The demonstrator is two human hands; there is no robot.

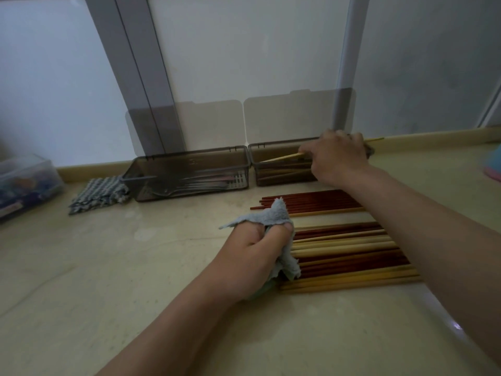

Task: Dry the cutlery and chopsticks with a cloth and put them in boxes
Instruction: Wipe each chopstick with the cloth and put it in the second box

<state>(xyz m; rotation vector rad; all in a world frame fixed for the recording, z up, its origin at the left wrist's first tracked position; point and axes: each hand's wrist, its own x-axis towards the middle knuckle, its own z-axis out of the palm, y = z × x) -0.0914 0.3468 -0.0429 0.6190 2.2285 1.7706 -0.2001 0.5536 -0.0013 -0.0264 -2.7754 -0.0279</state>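
Counter [81, 267], checked cloth [99, 195] beside box [189, 169]

The right hand [339, 156] covers the middle of the pale chopstick [282, 158] it holds and the right end of the right box [282, 173]. The left hand [252, 256] hides the left tips of the near chopsticks [352, 256] and part of the cloth [268, 215]. The cutlery [187, 185] in the left box [189, 161] blurs behind smoky plastic. A clear tub [24, 183] is cut by the left edge, a pink thing [494, 165] by the right
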